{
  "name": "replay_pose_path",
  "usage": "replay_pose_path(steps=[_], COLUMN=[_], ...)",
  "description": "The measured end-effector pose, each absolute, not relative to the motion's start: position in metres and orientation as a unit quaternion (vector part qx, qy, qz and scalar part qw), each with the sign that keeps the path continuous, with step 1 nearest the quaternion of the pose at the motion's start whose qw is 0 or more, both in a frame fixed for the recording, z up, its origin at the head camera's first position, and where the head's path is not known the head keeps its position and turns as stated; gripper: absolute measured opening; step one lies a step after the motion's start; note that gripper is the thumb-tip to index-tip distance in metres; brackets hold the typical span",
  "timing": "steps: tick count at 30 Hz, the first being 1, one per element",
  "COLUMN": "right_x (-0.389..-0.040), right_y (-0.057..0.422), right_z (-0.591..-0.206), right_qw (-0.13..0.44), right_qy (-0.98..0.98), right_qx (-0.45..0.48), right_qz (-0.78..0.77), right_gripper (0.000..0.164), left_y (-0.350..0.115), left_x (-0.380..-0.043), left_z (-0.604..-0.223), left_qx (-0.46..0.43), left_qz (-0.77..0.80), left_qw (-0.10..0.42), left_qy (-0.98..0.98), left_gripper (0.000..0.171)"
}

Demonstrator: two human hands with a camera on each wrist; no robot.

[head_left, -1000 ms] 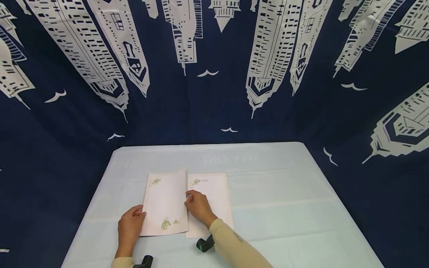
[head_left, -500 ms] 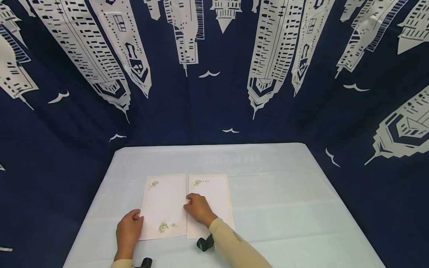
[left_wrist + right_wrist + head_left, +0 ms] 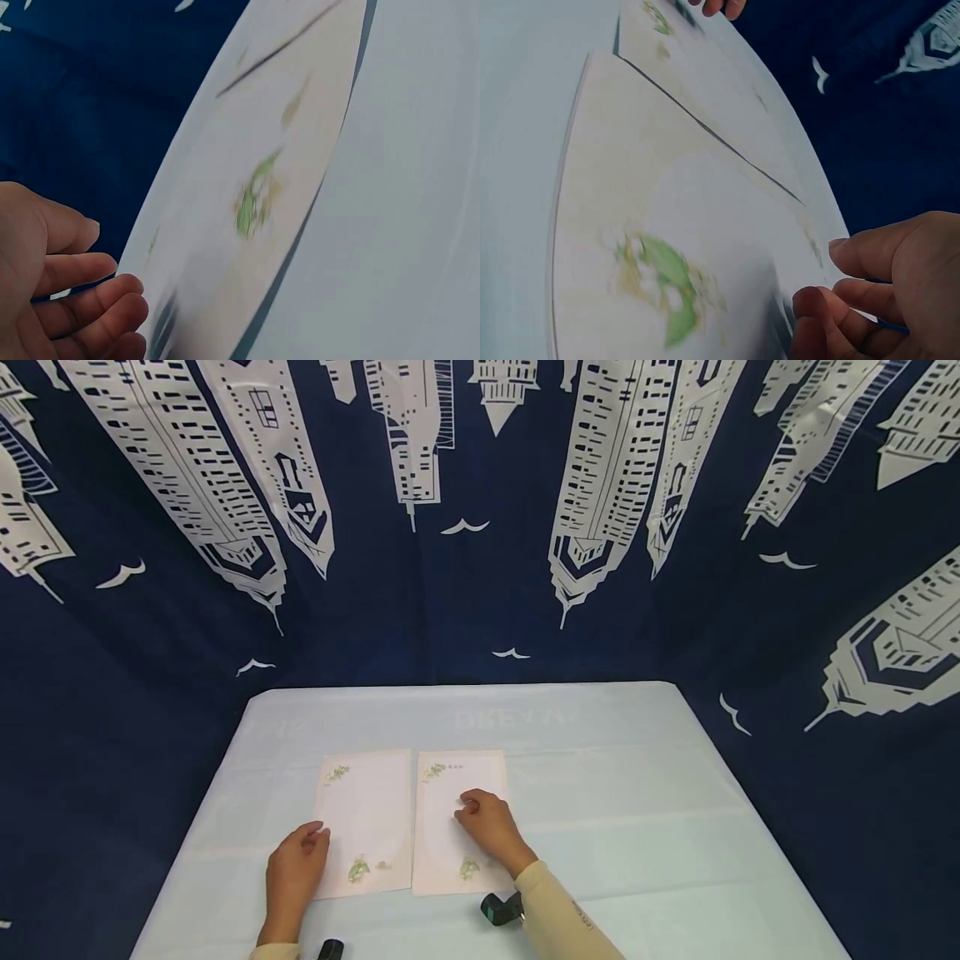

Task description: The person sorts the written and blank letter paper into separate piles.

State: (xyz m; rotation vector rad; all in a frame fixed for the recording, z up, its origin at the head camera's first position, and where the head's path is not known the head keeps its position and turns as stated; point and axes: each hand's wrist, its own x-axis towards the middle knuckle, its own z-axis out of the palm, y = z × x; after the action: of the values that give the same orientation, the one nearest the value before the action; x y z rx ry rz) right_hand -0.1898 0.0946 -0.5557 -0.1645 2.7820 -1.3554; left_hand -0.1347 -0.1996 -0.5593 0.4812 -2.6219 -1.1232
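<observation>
Two pale pink sheets of stationery paper with green floral prints lie side by side on the table. The left sheet (image 3: 371, 818) and the right sheet (image 3: 438, 835) are split by a narrow gap, a thin dark line in the right wrist view. My left hand (image 3: 295, 868) rests at the left sheet's left edge, its fingers loosely bent and holding nothing. Over the right sheet is my right hand (image 3: 491, 827), fingers relaxed and nothing between them; it hides part of that sheet. In the right wrist view the right sheet's edge (image 3: 553, 300) looks layered.
The sheets lie on a white-covered table (image 3: 622, 843). Behind it and at both sides hangs a dark blue cloth (image 3: 420, 602) printed with white buildings and birds. A black wrist device (image 3: 501, 910) is by the right sleeve (image 3: 566, 918).
The left sheet's raised right edge has come down, and the sheet lies flat. My right hand has let go of it and moved right over the other sheet. The left hand has barely shifted.
</observation>
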Motion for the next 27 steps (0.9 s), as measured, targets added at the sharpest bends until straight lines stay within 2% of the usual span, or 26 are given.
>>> replay_pose_path(steps=[6, 13, 21, 27], right_x=[-0.184, -0.178, -0.166, -0.161], right_y=[0.123, 0.146, 0.152, 0.152], right_z=[-0.555, -0.558, -0.561, -0.563], right_qw=[-0.012, -0.032, -0.033, -0.036], right_qy=[0.902, 0.914, 0.918, 0.917], right_qx=[-0.030, 0.043, 0.049, 0.044], right_qz=[-0.430, -0.403, -0.393, -0.395], right_gripper=[0.028, 0.032, 0.032, 0.032], left_y=[-0.173, -0.131, -0.104, -0.091], left_x=[-0.133, -0.134, -0.134, -0.133], left_z=[-0.552, -0.551, -0.551, -0.555], left_qx=[0.111, 0.045, 0.012, -0.001], left_qz=[-0.431, -0.455, -0.435, -0.428], left_qw=[0.068, 0.023, 0.009, 0.025], left_qy=[-0.893, -0.889, -0.900, -0.903], left_gripper=[0.031, 0.035, 0.042, 0.040])
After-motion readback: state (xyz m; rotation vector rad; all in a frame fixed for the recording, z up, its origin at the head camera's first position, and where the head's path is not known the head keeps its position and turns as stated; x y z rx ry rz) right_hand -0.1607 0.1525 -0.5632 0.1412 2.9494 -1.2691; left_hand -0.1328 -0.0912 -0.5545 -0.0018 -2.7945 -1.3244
